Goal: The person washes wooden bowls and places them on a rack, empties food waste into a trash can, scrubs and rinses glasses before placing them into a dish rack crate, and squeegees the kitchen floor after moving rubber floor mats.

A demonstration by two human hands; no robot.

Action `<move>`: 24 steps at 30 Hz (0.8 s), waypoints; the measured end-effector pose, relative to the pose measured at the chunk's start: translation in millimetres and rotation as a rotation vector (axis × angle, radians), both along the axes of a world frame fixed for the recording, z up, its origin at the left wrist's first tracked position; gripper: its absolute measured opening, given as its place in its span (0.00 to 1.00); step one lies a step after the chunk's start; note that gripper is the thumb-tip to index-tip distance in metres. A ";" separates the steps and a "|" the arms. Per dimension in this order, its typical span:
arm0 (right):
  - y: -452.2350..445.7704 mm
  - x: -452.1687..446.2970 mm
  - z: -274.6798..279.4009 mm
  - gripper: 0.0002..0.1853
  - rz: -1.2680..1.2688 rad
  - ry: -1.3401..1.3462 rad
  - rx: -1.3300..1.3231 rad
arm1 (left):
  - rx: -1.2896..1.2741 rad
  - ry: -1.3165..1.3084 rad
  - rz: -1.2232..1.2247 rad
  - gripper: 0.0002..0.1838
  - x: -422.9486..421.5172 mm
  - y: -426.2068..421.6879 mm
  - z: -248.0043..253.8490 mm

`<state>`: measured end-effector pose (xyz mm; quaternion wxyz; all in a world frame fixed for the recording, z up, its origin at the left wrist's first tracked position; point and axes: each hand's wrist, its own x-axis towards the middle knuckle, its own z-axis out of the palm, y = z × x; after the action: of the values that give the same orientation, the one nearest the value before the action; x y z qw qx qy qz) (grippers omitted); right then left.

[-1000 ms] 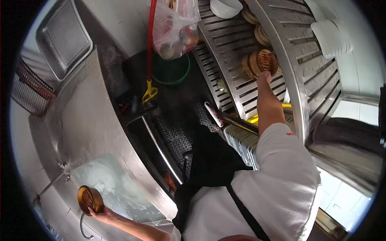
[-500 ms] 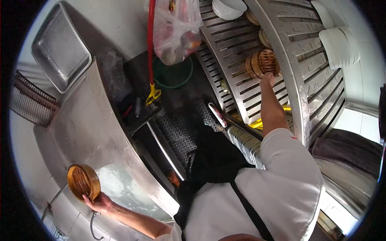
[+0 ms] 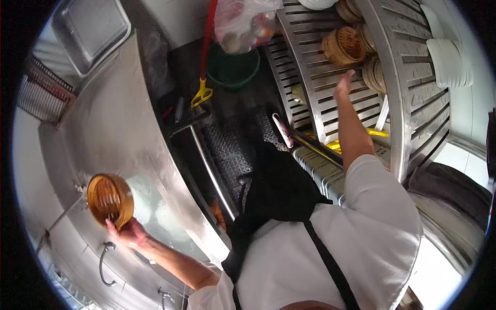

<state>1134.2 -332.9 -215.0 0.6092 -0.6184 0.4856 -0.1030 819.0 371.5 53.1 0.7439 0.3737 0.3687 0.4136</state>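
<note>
Over the filled sink, my left hand (image 3: 128, 233) grips the lower rim of a round bamboo steamer basket (image 3: 123, 202), its slatted inside facing left. My right hand (image 3: 345, 85) reaches to the slatted metal shelf (image 3: 330, 101) with fingers stretched out and nothing in them. Just beyond its fingertips a second bamboo steamer basket (image 3: 337, 47) rests on the slats, slightly apart from the hand. More bamboo steamers (image 3: 373, 75) stand to its right, partly hidden behind the upper shelf's edge.
Water stands in the metal sink (image 3: 95, 139) on the left, with a metal tray (image 3: 93, 31) beyond it. A green tub (image 3: 232, 70), a red-handled tool with a yellow end (image 3: 202, 93) and a plastic bag (image 3: 240, 26) are ahead. White dishes (image 3: 449, 63) stack on the upper shelf.
My right hand has let go of the steamer on the shelf and drawn back a little. The left hand still holds its steamer over the sink. The view has shifted.
</note>
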 end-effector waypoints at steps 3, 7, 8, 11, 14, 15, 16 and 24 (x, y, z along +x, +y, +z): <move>95.9 -11.5 -15.7 0.42 0.261 -0.078 -0.176 | -0.034 0.015 -0.034 0.34 3.6 -34.6 -9.0; 304.7 -80.6 130.6 0.23 0.986 -0.506 0.339 | -0.121 0.001 -0.129 0.28 -6.2 -73.0 -17.9; 339.0 -96.8 145.6 0.24 1.232 -0.562 0.407 | -0.106 -0.120 -0.162 0.27 -17.3 -74.1 -29.7; 431.1 -165.4 225.0 0.28 1.548 -0.563 0.836 | -0.082 -0.282 -0.216 0.26 -31.9 -104.9 -8.4; 490.5 -236.8 269.1 0.34 1.743 -0.587 0.895 | -0.083 -0.431 -0.259 0.28 -74.5 -108.4 -10.7; 501.3 -248.4 270.9 0.32 1.844 -0.627 0.507 | -0.006 -0.416 -0.223 0.29 -89.9 -112.0 -0.9; 511.2 -263.6 274.4 0.27 1.852 -0.642 0.443 | 0.025 -0.435 -0.204 0.30 -108.6 -109.9 2.7; 556.3 -359.4 309.9 0.10 1.996 -0.882 -0.172 | 0.407 -0.261 0.007 0.33 -235.1 -113.2 32.8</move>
<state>774.8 223.4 94.9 0.4937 -0.6826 -0.5037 0.1909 583.8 258.3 85.9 0.6932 0.4580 0.1799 0.5267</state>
